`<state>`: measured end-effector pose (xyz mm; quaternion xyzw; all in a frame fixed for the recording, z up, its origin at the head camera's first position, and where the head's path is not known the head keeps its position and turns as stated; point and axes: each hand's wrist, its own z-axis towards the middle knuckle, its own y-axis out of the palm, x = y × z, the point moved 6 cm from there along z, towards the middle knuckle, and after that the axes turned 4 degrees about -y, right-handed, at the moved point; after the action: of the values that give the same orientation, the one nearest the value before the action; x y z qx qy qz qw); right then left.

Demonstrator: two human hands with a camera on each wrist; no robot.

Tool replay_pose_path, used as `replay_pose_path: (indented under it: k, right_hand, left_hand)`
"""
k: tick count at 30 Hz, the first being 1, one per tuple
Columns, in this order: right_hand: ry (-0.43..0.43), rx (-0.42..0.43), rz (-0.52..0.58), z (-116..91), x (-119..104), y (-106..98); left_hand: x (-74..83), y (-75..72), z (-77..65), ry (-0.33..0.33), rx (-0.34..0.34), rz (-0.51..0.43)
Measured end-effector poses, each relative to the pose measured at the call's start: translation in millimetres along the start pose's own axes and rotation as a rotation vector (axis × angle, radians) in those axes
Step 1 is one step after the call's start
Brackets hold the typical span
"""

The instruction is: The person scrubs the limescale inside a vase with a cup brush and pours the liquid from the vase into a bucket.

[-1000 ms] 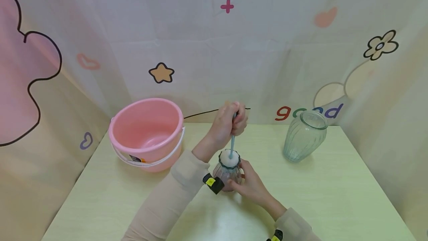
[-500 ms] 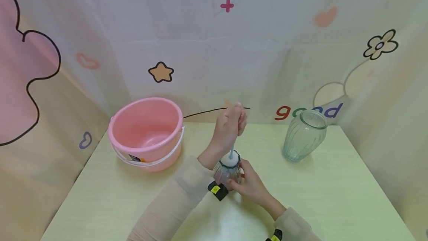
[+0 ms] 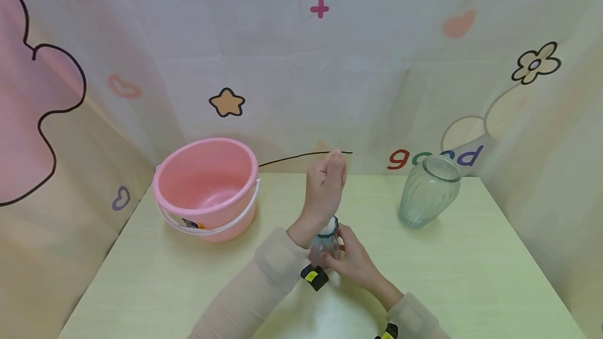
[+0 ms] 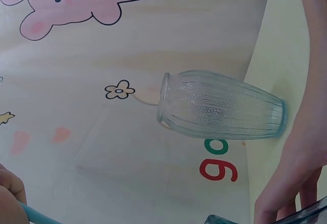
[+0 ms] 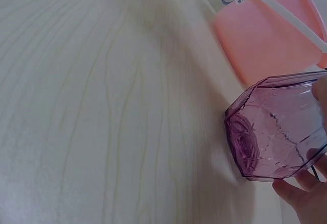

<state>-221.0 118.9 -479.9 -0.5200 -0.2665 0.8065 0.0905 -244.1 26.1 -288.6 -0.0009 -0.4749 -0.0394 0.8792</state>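
Observation:
My left hand (image 3: 325,184) grips the blue handle (image 4: 40,216) of a sponge brush from above. The brush's white sponge head (image 3: 330,225) sits in the mouth of a small faceted glass vase, partly hidden behind my left wrist. My right hand (image 3: 354,260) holds that vase (image 3: 324,251) around its side, with the thumb on the near side. In the right wrist view the vase (image 5: 273,129) is see-through, purple at its base and paler upward, with fingertips (image 5: 291,192) touching its side.
A pink bucket (image 3: 207,218) with a white handle stands at the back left of the light wooden table (image 3: 471,276). At the back right is a tall clear ribbed glass vase (image 3: 428,198). A printed curtain (image 3: 377,93) hangs behind.
My left hand has turned about the brush handle, its wrist and forearm swinging right and now covering part of the vase's mouth. My right hand has stayed in place on the vase.

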Motion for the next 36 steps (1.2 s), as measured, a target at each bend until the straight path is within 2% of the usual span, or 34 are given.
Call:
replay_pose_path:
  k: [7,15,18,22,25,28,32,34,36]
  right_hand:
    - [0.010,0.006,0.007,-0.2,-2.3,-0.4]
    - [0.001,0.015,0.009,0.2,-2.3,-2.8]
    - [-0.022,0.033,0.016,-0.7,-4.5,-2.9]
    - [-0.048,0.036,0.023,-6.4,-7.3,3.8]
    - [-0.055,0.010,0.025,-9.4,-7.5,11.5]
    - [-0.050,0.004,0.018,-12.3,-7.1,14.9]
    - [-0.037,0.028,0.016,-13.2,-5.7,9.3]
    - [-0.029,0.039,0.015,-10.7,-4.3,4.3]
    - [-0.022,0.038,0.013,-7.0,-3.3,-0.4]
  left_hand:
    - [-0.3,-3.7,-3.2,-0.011,0.050,-0.014]
    - [-3.1,-3.9,-6.1,0.010,0.118,-0.016]
    - [-13.5,-5.3,-11.2,-0.049,0.131,-0.008]
    - [-37.0,-12.9,-30.4,-0.166,0.139,-0.025]
    - [-48.7,-19.4,-38.6,-0.193,0.146,-0.030]
    - [-50.7,-17.6,-38.7,-0.197,0.108,-0.038]
    - [-52.3,-5.5,-37.0,-0.204,0.047,-0.051]
    - [-52.9,-0.2,-33.4,-0.187,0.029,-0.048]
    - [-46.6,3.2,-28.8,-0.170,0.010,-0.051]
